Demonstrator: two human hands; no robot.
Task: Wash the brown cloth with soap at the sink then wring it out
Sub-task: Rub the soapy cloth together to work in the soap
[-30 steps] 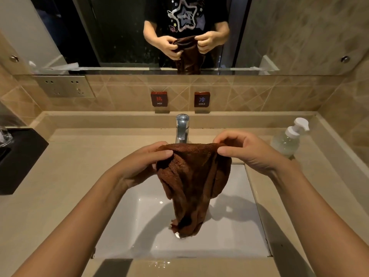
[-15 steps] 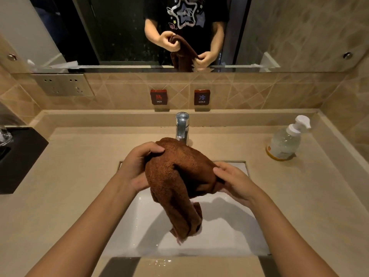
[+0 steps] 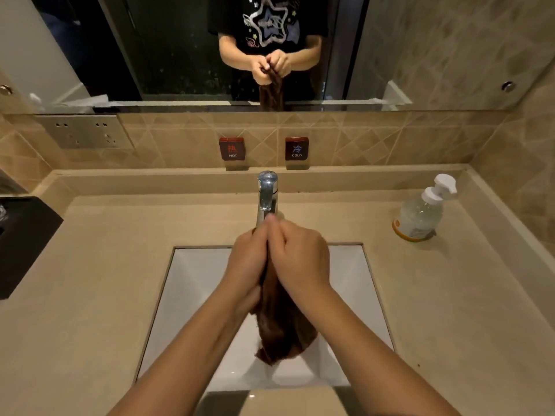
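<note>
Over white square sink (image 3: 192,295), left hand (image 3: 249,262), right hand (image 3: 300,259) clamped round fuzzy brown cloth (image 3: 282,331)

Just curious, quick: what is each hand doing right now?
Left hand: grips the brown cloth.
Right hand: grips the brown cloth too, pressed against the left.

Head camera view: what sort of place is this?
Most likely a bathroom, perhaps a hotel's: a white rectangular sink set in a beige stone counter, a chrome tap below red HOT and COLD wall plaques, and a wide wall mirror above.
</note>
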